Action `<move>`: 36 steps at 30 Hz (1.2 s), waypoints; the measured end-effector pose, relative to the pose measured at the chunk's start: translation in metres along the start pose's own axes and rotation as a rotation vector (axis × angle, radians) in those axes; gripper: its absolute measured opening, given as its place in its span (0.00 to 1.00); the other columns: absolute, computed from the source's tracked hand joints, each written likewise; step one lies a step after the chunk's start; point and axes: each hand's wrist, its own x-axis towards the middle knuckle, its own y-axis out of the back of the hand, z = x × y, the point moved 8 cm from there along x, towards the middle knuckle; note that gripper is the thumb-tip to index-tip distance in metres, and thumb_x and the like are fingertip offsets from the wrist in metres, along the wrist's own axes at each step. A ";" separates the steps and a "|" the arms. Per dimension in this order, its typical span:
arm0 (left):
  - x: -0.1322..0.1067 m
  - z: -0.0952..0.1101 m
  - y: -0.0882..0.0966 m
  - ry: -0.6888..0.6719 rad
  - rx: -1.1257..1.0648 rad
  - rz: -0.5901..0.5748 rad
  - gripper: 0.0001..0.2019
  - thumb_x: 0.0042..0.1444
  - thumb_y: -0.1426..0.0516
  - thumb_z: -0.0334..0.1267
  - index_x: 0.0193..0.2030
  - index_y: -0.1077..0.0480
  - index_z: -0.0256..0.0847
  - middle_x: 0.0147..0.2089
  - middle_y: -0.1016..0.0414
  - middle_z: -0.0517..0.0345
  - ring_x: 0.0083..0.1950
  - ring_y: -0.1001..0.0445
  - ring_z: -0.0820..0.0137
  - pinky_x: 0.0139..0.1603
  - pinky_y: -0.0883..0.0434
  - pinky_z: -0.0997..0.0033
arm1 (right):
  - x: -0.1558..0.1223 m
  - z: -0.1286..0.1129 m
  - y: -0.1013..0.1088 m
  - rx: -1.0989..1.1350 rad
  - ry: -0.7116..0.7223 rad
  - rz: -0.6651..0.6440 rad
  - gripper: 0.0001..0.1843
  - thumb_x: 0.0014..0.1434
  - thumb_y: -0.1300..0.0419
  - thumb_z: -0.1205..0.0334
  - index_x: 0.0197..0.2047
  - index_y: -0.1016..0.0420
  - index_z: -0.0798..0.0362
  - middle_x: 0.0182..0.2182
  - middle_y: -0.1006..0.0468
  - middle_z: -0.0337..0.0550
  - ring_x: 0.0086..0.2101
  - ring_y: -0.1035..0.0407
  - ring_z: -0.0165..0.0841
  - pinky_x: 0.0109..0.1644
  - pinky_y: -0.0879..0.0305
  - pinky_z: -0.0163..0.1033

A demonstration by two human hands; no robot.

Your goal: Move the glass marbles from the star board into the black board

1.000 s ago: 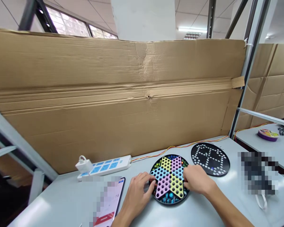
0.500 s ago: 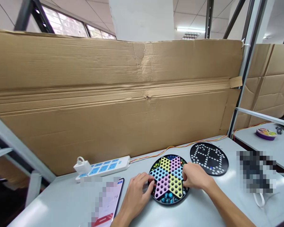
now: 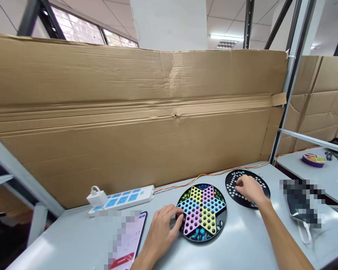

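Observation:
The Chinese checkers board (image 3: 202, 209) is round and black-rimmed, with a six-pointed star of pink, yellow and blue holes. Marbles fill several of its outer compartments, blue-green ones at the front. My left hand (image 3: 165, 228) is at the board's left rim, fingers curved and thumb apart from them, fingertips touching the edge. My right hand (image 3: 252, 189) is over a black disc (image 3: 233, 195) dotted with light round spots. Its thumb and fingertips are pinched together; whatever is between them is too small or hidden to make out.
A white power strip (image 3: 129, 198) with a plugged-in charger stands at the back left. A tablet-like screen (image 3: 129, 240) lies left of my left arm. At right is a dark, partly blurred device (image 3: 302, 206) with a white cable. Cardboard (image 3: 143, 157) walls the table's back.
My right hand has left the right side of the checkers board and moved right and back, over the black disc. My left hand stays at the board's rim.

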 end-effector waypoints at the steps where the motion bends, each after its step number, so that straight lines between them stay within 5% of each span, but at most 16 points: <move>1: 0.000 0.001 0.001 0.000 0.001 0.006 0.15 0.67 0.49 0.48 0.37 0.24 0.47 0.40 0.18 0.56 0.43 0.21 0.60 0.48 0.28 0.59 | 0.001 0.002 0.001 0.009 -0.006 0.017 0.13 0.61 0.42 0.64 0.44 0.17 0.52 0.44 0.16 0.49 0.45 0.23 0.39 0.41 0.40 0.36; 6: 0.001 0.001 0.002 0.013 -0.005 0.002 0.16 0.67 0.50 0.48 0.37 0.24 0.47 0.41 0.17 0.56 0.44 0.21 0.59 0.49 0.29 0.58 | -0.004 -0.022 0.001 0.173 0.187 0.029 0.18 0.63 0.48 0.66 0.47 0.17 0.54 0.47 0.16 0.49 0.48 0.25 0.39 0.48 0.36 0.37; 11: 0.001 0.001 0.001 0.012 -0.022 0.004 0.14 0.66 0.48 0.47 0.37 0.24 0.47 0.41 0.17 0.55 0.44 0.21 0.59 0.50 0.29 0.57 | -0.028 -0.071 -0.028 0.323 0.499 -0.262 0.11 0.53 0.39 0.66 0.36 0.14 0.55 0.35 0.15 0.44 0.35 0.26 0.34 0.39 0.35 0.33; 17: 0.000 0.000 0.002 0.022 -0.021 0.001 0.14 0.66 0.48 0.46 0.37 0.23 0.48 0.41 0.17 0.56 0.44 0.21 0.59 0.50 0.29 0.58 | -0.056 -0.094 -0.066 0.195 0.572 -0.570 0.11 0.43 0.29 0.60 0.33 0.12 0.53 0.28 0.17 0.38 0.28 0.29 0.30 0.29 0.42 0.31; 25: -0.001 0.001 0.001 0.022 -0.023 -0.013 0.15 0.66 0.49 0.48 0.38 0.23 0.47 0.41 0.17 0.55 0.44 0.21 0.60 0.50 0.29 0.58 | -0.073 -0.106 -0.051 -0.053 0.576 -0.474 0.03 0.47 0.32 0.64 0.26 0.15 0.49 0.21 0.23 0.34 0.25 0.33 0.29 0.28 0.48 0.33; 30: -0.002 -0.001 -0.002 0.038 -0.025 -0.036 0.15 0.67 0.49 0.47 0.38 0.24 0.47 0.42 0.18 0.55 0.45 0.22 0.59 0.51 0.30 0.57 | -0.077 -0.112 -0.050 -0.134 0.599 -0.434 0.08 0.46 0.35 0.69 0.19 0.24 0.50 0.18 0.30 0.34 0.26 0.34 0.30 0.28 0.50 0.34; 36: -0.001 -0.004 -0.002 0.031 -0.037 -0.018 0.16 0.67 0.49 0.50 0.38 0.24 0.47 0.42 0.17 0.54 0.45 0.22 0.58 0.50 0.29 0.56 | -0.069 -0.108 -0.056 -0.144 0.570 -0.399 0.06 0.44 0.36 0.73 0.22 0.23 0.52 0.25 0.23 0.38 0.29 0.31 0.31 0.29 0.50 0.34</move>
